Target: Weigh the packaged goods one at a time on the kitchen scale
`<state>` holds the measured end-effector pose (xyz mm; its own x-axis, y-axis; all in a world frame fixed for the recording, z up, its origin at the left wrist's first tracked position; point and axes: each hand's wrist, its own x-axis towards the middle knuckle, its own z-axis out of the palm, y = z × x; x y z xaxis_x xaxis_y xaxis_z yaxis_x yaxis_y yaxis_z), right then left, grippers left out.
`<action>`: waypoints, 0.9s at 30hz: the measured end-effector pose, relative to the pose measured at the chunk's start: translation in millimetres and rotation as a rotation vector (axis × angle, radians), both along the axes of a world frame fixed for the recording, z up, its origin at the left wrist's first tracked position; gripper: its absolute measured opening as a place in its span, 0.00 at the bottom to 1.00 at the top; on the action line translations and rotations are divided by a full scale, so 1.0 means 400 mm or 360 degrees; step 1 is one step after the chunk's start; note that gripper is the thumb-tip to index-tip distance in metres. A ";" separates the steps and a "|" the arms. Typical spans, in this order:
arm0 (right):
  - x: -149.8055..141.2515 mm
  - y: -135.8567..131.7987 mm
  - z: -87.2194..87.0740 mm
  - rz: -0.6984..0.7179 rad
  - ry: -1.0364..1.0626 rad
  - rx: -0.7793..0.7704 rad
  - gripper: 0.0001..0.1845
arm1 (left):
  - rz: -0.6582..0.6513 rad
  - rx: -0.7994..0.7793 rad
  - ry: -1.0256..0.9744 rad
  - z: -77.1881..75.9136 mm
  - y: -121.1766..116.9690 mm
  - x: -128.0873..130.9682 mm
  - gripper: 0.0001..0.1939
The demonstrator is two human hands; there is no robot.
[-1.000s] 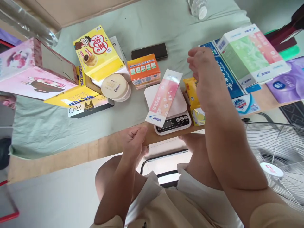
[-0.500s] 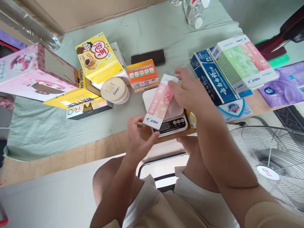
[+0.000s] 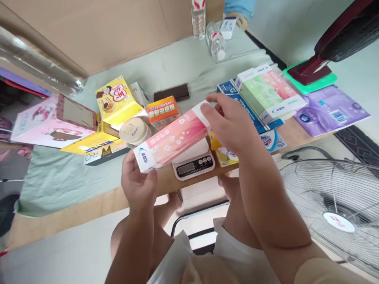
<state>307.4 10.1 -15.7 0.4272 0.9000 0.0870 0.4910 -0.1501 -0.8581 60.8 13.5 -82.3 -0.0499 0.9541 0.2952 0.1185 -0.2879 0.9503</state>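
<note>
A long pink-and-white toothpaste box (image 3: 174, 136) is held slantwise above a white digital scale (image 3: 194, 167), covering part of its platform. My left hand (image 3: 139, 179) grips the box's lower left end, thumb in front. At the upper right end, my right hand (image 3: 226, 122) pinches it between thumb and fingers. An orange box (image 3: 162, 110) stands just behind, and a cream Dove jar (image 3: 133, 132) is left of it. Close to my right wrist, a yellow package (image 3: 226, 156) lies beside the scale.
Left stand a pink carton (image 3: 74, 136) and a yellow snack box (image 3: 115, 98). Right are a blue toothpaste box (image 3: 226, 86), a green-and-pink box (image 3: 269, 92) and a purple pack (image 3: 331, 108). A phone (image 3: 171, 92) and bottles (image 3: 216, 41) lie behind; a fan (image 3: 337, 205) stands at right.
The toothpaste box has been lifted off the scale and turned flatter, its near end swinging left. My left hand has closed on that end. The camera view has shifted.
</note>
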 end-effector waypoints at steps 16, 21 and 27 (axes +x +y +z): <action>0.044 -0.159 -0.093 -0.0660 0.0285 0.0201 0.48 | -0.0742 -0.0528 0.0086 0.108 0.382 0.648 0.17; 0.056 -0.173 -0.052 -0.0478 0.0353 0.0039 0.42 | -0.0786 -0.0443 0.0335 0.053 0.414 0.749 0.26; 0.086 -0.163 -0.070 -0.0420 0.0457 -0.0022 0.33 | -0.0577 -0.0214 0.0685 0.009 0.446 0.779 0.17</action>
<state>341.8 -55.1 -43.7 0.6495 0.7560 -0.0813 0.1742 -0.2520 -0.9519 372.4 191.9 -78.8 0.3847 0.9185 0.0916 0.4187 -0.2621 0.8695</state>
